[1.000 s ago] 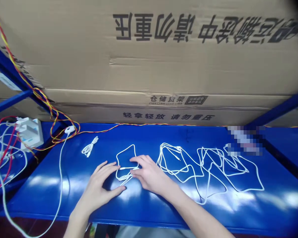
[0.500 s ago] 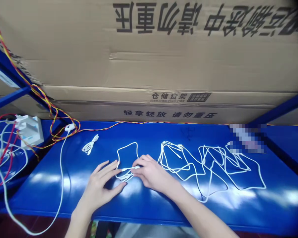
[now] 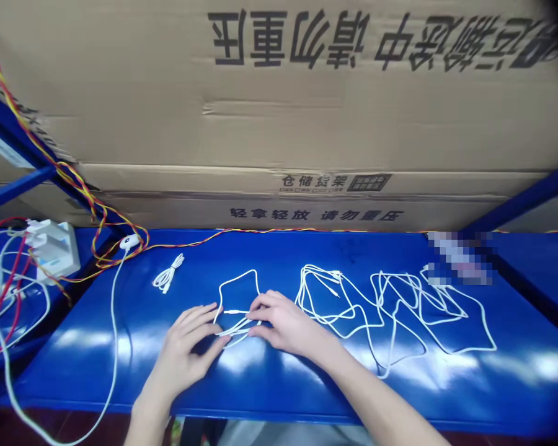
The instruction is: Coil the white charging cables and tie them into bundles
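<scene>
From the head camera, I see the white cable (image 3: 236,311) looped on the blue steel shelf (image 3: 400,396), its plug lying nearly level and pointing left. The right hand's (image 3: 283,325) fingers (image 3: 265,301) rest on it; I can't tell if that grip is clamped. The left hand (image 3: 186,337) is open just beside it. Tangled white cables (image 3: 302,291) lie right, a small cable coil (image 3: 168,275) left, and cardboard cartons (image 3: 279,124) stand behind.

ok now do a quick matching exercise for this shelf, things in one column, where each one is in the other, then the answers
Things
1. left hand
2. right hand
3. small bundled white cable
4. red-and-yellow twisted wire

Places
a. along the back edge of the blue shelf
b. over the right side of the white cable loop
c. by the left side of that loop
d. lying apart, beyond the left hand

Pairs: 1c, 2b, 3d, 4a
</scene>
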Tool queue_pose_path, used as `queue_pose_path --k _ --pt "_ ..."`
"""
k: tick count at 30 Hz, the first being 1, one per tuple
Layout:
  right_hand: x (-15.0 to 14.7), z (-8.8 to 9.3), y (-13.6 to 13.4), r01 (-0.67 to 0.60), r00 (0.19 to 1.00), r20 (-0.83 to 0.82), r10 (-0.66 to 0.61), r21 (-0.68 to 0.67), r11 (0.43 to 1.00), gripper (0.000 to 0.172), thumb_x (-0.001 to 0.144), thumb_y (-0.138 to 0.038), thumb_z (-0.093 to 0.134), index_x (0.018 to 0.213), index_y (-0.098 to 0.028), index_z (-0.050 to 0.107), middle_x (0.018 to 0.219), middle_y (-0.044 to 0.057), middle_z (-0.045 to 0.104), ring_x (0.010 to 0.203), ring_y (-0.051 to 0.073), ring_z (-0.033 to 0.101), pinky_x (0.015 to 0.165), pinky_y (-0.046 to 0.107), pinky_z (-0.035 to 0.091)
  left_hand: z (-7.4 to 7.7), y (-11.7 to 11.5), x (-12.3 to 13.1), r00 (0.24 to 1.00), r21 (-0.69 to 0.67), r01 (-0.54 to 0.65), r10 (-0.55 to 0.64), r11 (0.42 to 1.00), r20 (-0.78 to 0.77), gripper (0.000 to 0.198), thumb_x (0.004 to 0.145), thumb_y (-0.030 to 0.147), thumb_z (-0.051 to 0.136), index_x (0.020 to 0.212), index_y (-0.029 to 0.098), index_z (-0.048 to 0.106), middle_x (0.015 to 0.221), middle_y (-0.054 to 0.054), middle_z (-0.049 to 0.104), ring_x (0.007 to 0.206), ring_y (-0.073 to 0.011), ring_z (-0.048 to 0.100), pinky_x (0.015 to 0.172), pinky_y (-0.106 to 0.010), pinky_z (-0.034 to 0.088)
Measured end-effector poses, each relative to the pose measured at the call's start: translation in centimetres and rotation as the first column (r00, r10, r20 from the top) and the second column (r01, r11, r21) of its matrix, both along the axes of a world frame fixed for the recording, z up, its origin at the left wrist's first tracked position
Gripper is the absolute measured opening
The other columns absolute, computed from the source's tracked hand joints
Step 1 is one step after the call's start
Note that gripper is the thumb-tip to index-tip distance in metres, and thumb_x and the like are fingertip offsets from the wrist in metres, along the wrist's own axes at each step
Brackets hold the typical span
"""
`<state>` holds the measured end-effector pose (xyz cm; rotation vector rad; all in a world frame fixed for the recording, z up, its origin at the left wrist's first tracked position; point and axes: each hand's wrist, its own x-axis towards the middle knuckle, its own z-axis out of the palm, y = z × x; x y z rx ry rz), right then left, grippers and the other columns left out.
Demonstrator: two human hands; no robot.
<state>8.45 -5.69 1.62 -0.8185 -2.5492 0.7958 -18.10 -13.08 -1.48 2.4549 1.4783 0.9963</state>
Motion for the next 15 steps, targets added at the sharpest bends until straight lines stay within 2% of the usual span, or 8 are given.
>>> queue_pose_path --k 4,8,12,15 --pt "0.3 0.4 0.2 0.119 0.993 -0.013 -0.119 -0.010 0.993 0.036 0.099 -0.051 0.065 0.115 -0.021 0.077 0.113 0.008 0.070 0.109 0.022 0.061 0.099 0.036 0.049 -0.4 0.0 -0.1 1.000 0.015 -0.016 0.016 1.000 0.011 0.009 0.089 0.028 0.079 0.098 0.028 0.078 0.119 -0.004 0.078 0.121 -0.0289 0.069 0.103 -0.050 0.053" --pt "0.3 0.2 0.6 0.305 0.951 0.031 -0.308 0.075 0.949 0.037 0.108 -0.043 0.050 0.111 -0.019 0.078 0.111 0.010 0.072 0.104 0.024 0.063 0.099 0.041 0.051 -0.4 0.0 0.0 1.000 0.029 -0.022 0.021 0.999 0.012 0.011 0.088 0.028 0.081 0.098 0.029 0.078 0.118 -0.003 0.079 0.119 -0.0283 0.070 0.102 -0.049 0.054" --pt "0.3 -0.6 1.2 0.455 0.882 0.076 -0.465 0.122 0.882 0.036 0.109 -0.036 0.047 0.115 -0.016 0.077 0.128 0.013 0.071 0.117 0.027 0.066 0.103 0.042 0.052 -0.2 0.1 0.2 0.999 0.070 -0.023 0.021 0.997 0.030 0.009 0.087 0.027 0.081 0.096 0.027 0.078 0.115 -0.003 0.079 0.114 -0.0276 0.072 0.100 -0.049 0.055" --pt "0.3 -0.6 1.0 0.484 0.869 0.049 -0.493 0.126 0.866 0.037 0.109 -0.037 0.046 0.119 -0.015 0.074 0.141 0.015 0.065 0.131 0.029 0.061 0.108 0.044 0.051 -0.1 0.1 0.4 0.999 0.095 -0.024 0.021 0.995 0.031 0.010 0.087 0.025 0.081 0.096 0.026 0.078 0.113 -0.003 0.080 0.111 -0.0272 0.073 0.098 -0.049 0.057"
